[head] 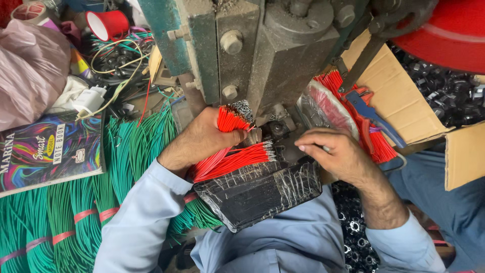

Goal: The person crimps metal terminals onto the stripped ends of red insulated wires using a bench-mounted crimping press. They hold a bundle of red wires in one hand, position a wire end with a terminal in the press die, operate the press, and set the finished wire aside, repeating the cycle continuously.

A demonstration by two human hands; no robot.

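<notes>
Nearest the viewer, the person's light blue sleeves frame a black, tape-wrapped tray (262,194) that rests against the body. A second bunch of red wires (237,160) lies fanned across the upper edge of this tray, its stripped metal ends pointing toward the right hand.

The left hand (202,139) is closed in a fist around a bundle of red wires (230,120). The bundle stands up out of the grip, and its crimped metal tips sit just below the grey body of the press machine (283,55).

The right hand (336,154) is curled, with the fingertips pinched together and pointing toward the machine's base. Whether anything is held between those fingertips cannot be determined from this view.

To the left of the left arm, bundles of green wires (76,217) lie side by side, bound with pink bands. A notebook (50,151) with a multicoloured cover lies on top of them. Beyond it lie a white charger plug (90,100), a pink plastic bag (28,71) and a red cup (107,24) on its side.

To the right of the right hand, more red wires lie with a blue-handled hand tool (371,116) against a cardboard box (399,98). The box holds small black parts (449,96). A red round object (449,30) fills the far upper right corner.
</notes>
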